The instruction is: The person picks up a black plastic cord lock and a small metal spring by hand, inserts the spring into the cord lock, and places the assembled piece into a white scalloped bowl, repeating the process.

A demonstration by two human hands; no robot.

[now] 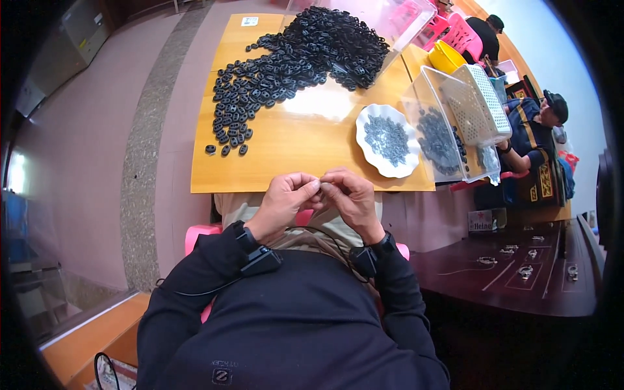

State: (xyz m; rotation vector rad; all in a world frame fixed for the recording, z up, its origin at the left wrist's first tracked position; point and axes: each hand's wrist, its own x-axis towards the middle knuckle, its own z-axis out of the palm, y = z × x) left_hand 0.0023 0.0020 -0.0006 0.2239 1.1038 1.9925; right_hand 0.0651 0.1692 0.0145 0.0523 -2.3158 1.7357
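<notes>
My left hand (290, 198) and my right hand (351, 196) meet just in front of the table's near edge, above my lap. Both are closed, thumbs and fingertips pinched together. Whatever lies between the fingertips is too small and too covered to make out. Beyond them on the wooden table (273, 170) spreads a big heap of small black oval pieces (325, 49), each with two holes. A few lie apart at the near left. Close to my right hand sits a white scalloped plate (391, 171) with many tiny greyish, see-through pieces (388, 138) in it.
Right of the plate, a clear plastic bin (431, 83) holds dark pieces, with a white perforated basket (497, 107) against it. Another clear bin (406, 32) stands behind the heap. A yellow bowl (446, 57) and two people are farther right. A dark panel (494, 279) with metal fittings lies at the lower right.
</notes>
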